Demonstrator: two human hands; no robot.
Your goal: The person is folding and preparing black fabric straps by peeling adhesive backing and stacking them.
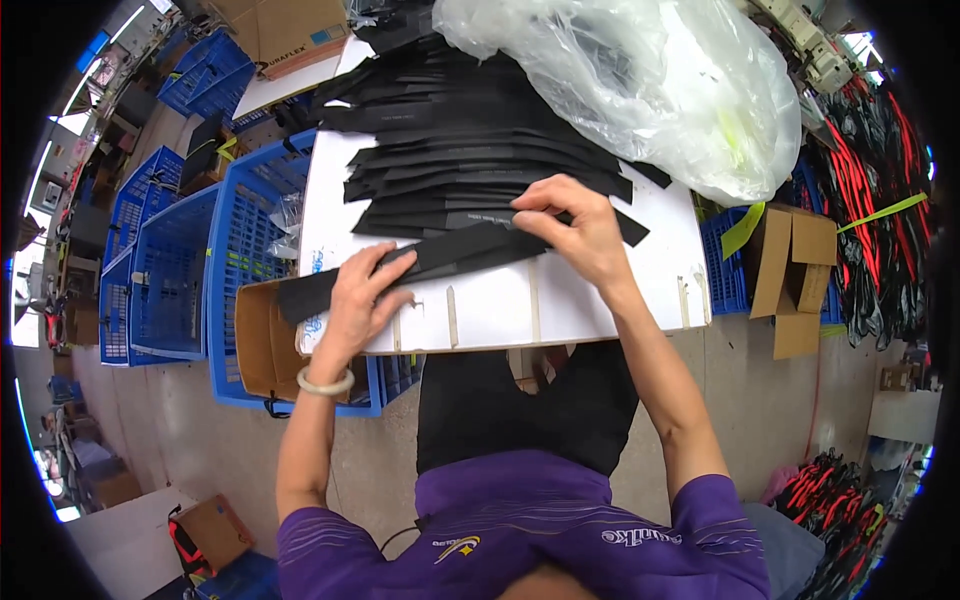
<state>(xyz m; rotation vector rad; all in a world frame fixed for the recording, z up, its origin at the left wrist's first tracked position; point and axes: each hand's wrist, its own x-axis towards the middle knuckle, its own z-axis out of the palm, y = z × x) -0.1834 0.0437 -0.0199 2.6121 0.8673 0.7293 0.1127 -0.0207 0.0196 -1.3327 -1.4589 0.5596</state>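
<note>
My left hand and my right hand together hold a long black fabric strip flat over a white board. The left hand pinches the strip's left part near the board's front left corner, with a pale bangle on that wrist. The right hand presses on the strip's right part, fingers bent. Behind the hands lies a fanned stack of several black strips running toward the back of the board.
A large clear plastic bag rests on the stack's back right. Blue crates stand to the left, an open cardboard box beneath the board's corner, another carton to the right. Black and red items pile at far right.
</note>
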